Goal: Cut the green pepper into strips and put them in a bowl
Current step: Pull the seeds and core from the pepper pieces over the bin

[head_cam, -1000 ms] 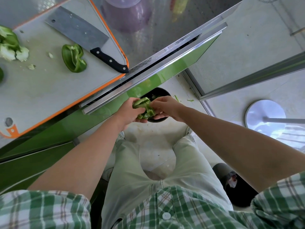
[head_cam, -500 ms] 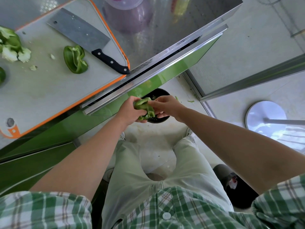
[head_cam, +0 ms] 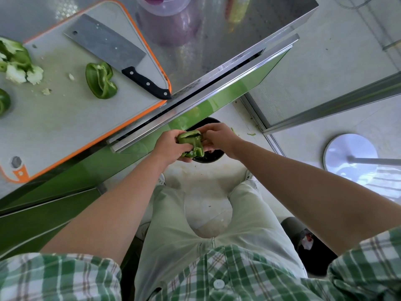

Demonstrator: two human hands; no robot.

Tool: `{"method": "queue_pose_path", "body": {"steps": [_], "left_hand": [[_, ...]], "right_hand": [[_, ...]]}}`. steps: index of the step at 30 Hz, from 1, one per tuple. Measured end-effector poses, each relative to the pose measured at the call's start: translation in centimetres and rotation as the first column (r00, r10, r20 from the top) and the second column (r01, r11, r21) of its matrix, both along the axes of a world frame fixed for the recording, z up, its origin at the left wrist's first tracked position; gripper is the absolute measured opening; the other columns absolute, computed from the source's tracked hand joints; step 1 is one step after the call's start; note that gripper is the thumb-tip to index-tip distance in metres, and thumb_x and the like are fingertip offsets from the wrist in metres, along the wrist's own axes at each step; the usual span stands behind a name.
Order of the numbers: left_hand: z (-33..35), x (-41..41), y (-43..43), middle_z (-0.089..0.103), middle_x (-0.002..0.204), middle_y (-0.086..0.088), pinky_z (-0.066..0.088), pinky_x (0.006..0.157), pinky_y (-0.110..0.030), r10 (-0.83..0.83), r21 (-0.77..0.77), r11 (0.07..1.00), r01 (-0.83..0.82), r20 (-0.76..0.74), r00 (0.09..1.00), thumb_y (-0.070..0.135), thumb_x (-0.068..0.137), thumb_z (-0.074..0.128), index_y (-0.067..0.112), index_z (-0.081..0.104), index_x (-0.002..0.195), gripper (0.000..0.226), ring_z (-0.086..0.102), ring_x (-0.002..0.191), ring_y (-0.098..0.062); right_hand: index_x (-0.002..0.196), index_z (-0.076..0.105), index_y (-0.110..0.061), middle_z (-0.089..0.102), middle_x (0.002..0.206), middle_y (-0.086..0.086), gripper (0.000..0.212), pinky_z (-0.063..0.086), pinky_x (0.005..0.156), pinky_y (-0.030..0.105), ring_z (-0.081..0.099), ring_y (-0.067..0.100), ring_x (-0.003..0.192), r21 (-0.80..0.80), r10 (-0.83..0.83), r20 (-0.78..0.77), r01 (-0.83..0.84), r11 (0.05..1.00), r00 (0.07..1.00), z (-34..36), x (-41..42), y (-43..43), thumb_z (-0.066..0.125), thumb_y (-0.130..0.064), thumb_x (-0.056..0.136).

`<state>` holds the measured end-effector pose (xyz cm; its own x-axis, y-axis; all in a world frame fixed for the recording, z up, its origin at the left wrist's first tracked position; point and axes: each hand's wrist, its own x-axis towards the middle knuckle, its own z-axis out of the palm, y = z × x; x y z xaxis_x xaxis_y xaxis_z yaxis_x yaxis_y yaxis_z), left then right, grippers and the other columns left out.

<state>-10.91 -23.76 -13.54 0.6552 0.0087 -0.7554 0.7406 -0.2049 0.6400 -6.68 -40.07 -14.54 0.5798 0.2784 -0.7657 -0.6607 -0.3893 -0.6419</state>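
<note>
Both hands, left hand (head_cam: 171,146) and right hand (head_cam: 219,135), grip a hollow green pepper piece (head_cam: 192,144) over a dark round bin (head_cam: 208,157) on the floor, apparently cleaning out seeds. Next it likely needs carrying to the orange-rimmed white cutting board (head_cam: 71,124) for slicing with the black-handled steel cleaver (head_cam: 112,53).

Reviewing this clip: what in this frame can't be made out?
- Contents of the dark bin, head view: both hands and the held pepper piece cover it.
- What the right hand fingers do: hidden behind the pepper.
- Pepper scraps at the left edge: cut off by the frame.
- Purple container: cropped at the top.

A glossy green pepper half (head_cam: 191,144), hollow side up, is held off the worktop edge above a black round container (head_cam: 209,156); another half (head_cam: 101,80) lies on the orange-edged cutting board (head_cam: 65,118).
</note>
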Motion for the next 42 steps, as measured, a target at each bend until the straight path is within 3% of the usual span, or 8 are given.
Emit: {"method": "queue_pose_path", "body": {"steps": [5, 9, 16, 22, 28, 33, 38, 42], "left_hand": [[0.2, 0.1, 0.2, 0.066, 0.096, -0.018, 0.055, 0.05, -0.024, -0.056, 0.028, 0.998, 0.056, -0.013, 0.998, -0.005, 0.083, 0.067, 0.001, 0.06, 0.115, 0.033, 0.066, 0.066, -0.024], [0.5, 0.1, 0.1, 0.064, 0.096, -0.015, 0.053, 0.049, -0.021, -0.11, 0.002, 0.994, 0.11, -0.042, 0.993, -0.006, 0.085, 0.064, 0.003, 0.055, 0.117, 0.034, 0.066, 0.064, -0.021], [0.6, 0.1, 0.3, 0.064, 0.087, -0.013, 0.053, 0.053, -0.022, -0.14, -0.066, 0.988, 0.137, -0.059, 0.988, -0.004, 0.088, 0.061, 0.004, 0.064, 0.096, 0.011, 0.063, 0.066, -0.017], [0.2, 0.4, 0.3, 0.065, 0.089, -0.012, 0.054, 0.054, -0.023, -0.134, -0.003, 0.991, 0.134, -0.016, 0.991, -0.005, 0.085, 0.063, 0.003, 0.066, 0.108, 0.025, 0.063, 0.072, -0.019], [0.0, 0.4, 0.1, 0.066, 0.092, -0.014, 0.053, 0.052, -0.023, -0.148, 0.083, 0.986, 0.145, 0.034, 0.988, -0.004, 0.083, 0.065, 0.006, 0.064, 0.115, 0.034, 0.063, 0.075, -0.022], [0.2, 0.4, -0.2, 0.068, 0.093, -0.013, 0.058, 0.061, -0.03, -0.211, 0.104, 0.974, 0.203, 0.069, 0.975, -0.001, 0.084, 0.066, 0.007, 0.065, 0.116, 0.033, 0.065, 0.079, -0.022], [0.4, 0.1, 0.0, 0.067, 0.098, -0.014, 0.057, 0.06, -0.025, -0.186, 0.059, 0.981, 0.182, 0.052, 0.981, -0.002, 0.086, 0.064, 0.005, 0.062, 0.121, 0.036, 0.064, 0.08, -0.019], [0.1, 0.1, 0.6, 0.066, 0.108, -0.015, 0.053, 0.056, -0.02, -0.143, 0.122, 0.984, 0.133, 0.078, 0.987, -0.002, 0.086, 0.064, 0.008, 0.058, 0.13, 0.045, 0.064, 0.083, -0.02]], "right_hand": [[0.115, 0.064, -0.01, 0.069, 0.105, 0.008, 0.025, 0.057, 0.082, 0.03, 0.068, 0.021, 0.089, -0.049, 0.167, 0.206, -0.16, 0.986, 0.964, -0.1, 0.2, -0.9, 0.064, -0.013, 0.09], [0.098, 0.07, -0.014, 0.07, 0.088, 0.0, 0.021, 0.055, 0.074, 0.023, 0.066, 0.01, 0.074, -0.178, 0.357, 0.324, -0.314, 0.933, 0.876, 0.2, 0.3, -0.1, 0.076, -0.025, 0.082], [0.086, 0.07, -0.006, 0.072, 0.072, 0.006, 0.02, 0.055, 0.073, 0.026, 0.067, 0.013, 0.061, -0.354, 0.529, 0.481, -0.397, 0.847, 0.699, 0.1, -0.1, -0.7, 0.058, -0.018, 0.095], [0.079, 0.067, -0.004, 0.071, 0.068, 0.007, 0.028, 0.06, 0.069, 0.04, 0.07, 0.021, 0.064, -0.263, 0.215, 0.325, -0.13, 0.956, 0.921, -0.9, 0.1, -2.4, 0.054, -0.02, 0.097], [0.11, 0.063, -0.014, 0.069, 0.092, -0.002, 0.019, 0.06, 0.069, 0.033, 0.069, 0.021, 0.076, -0.149, 0.23, 0.35, -0.188, 0.971, 0.908, -0.4, 0.0, -2.5, 0.062, -0.015, 0.092], [0.098, 0.068, -0.014, 0.067, 0.087, -0.005, 0.017, 0.043, 0.063, 0.01, 0.06, 0.005, 0.072, -0.257, 0.382, 0.43, -0.295, 0.92, 0.818, -0.4, -0.1, -1.0, 0.068, -0.028, 0.088], [0.102, 0.068, -0.01, 0.069, 0.091, 0.003, 0.014, 0.049, 0.077, 0.026, 0.06, 0.013, 0.08, -0.421, 0.595, 0.535, -0.422, 0.803, 0.599, -0.7, -0.2, -0.9, 0.06, -0.01, 0.09], [0.103, 0.067, -0.014, 0.07, 0.092, 0.0, 0.026, 0.052, 0.085, 0.038, 0.064, 0.018, 0.084, -0.4, 0.499, 0.436, -0.336, 0.853, 0.749, -1.4, -0.1, -2.5, 0.054, -0.002, 0.085]]}}
